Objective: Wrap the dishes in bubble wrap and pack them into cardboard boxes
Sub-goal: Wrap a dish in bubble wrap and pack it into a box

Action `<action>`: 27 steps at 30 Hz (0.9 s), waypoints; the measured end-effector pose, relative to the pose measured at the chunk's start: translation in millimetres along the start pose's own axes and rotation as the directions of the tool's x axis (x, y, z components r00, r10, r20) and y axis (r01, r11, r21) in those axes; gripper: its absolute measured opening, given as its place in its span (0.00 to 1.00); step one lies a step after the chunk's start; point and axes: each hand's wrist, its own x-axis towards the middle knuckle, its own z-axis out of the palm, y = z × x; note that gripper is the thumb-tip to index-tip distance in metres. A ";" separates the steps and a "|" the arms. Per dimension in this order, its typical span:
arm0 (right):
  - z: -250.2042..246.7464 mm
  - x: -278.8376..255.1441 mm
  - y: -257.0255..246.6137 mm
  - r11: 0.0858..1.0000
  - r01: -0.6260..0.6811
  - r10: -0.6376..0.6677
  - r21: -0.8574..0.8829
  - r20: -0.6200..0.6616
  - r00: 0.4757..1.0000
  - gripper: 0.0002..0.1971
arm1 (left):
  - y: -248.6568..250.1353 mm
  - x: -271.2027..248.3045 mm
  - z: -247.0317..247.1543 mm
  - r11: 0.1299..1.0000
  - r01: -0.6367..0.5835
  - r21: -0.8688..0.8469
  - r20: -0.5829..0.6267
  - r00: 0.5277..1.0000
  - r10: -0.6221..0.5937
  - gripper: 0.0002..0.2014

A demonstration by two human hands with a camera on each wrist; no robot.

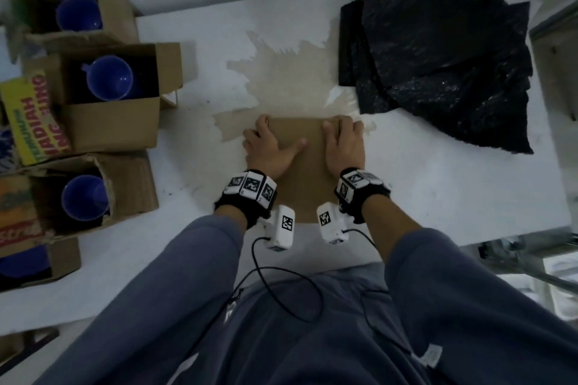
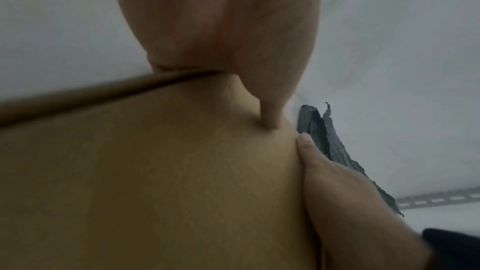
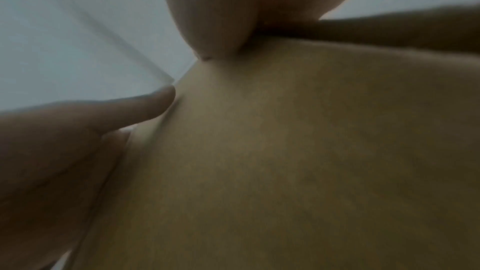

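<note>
Along the left edge of the white table (image 1: 422,191): four open cardboard boxes (image 1: 112,122) in a column, with a blue cup (image 1: 109,77) visible inside three of them; nearest box (image 1: 37,262) showing only a blue shape, too cut off to name. Printed flaps in yellow, red and green on the outer sides of the boxes.

At table centre, over a patch of peeled, brownish surface: a closed brown cardboard box (image 1: 308,166), top face flat. Left hand (image 1: 269,147) laid on its left part, palm down, thumb stretched across the top toward the middle, fingertips curled over the far edge. Right hand (image 1: 344,144) laid on its right part, likewise palm down, fingers hooked over the far right corner. Hands near each other but not touching, bare cardboard between them. Contents of that box not visible.

Far right on the table: a heap of black bubble wrap sheets (image 1: 438,66), crumpled and overlapping, apart from the box.
</note>
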 end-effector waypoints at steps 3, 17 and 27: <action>9.6 -5.9 6.4 0.997 0.074 -0.076 -0.019 -0.121 0.990 0.16 | -2.2 1.1 10.8 1.000 -0.015 -0.012 -0.089 0.996 0.014 0.41; 10.9 -1.7 5.2 0.991 0.083 -0.098 -0.106 -0.148 0.984 0.15 | -8.0 7.7 29.3 0.983 -0.109 0.146 -0.269 0.952 0.146 0.30; -32.5 -17.5 12.5 0.854 0.222 -0.106 -0.470 0.262 0.959 0.22 | 28.5 35.2 -28.2 0.729 -0.568 0.383 0.166 0.818 0.551 0.42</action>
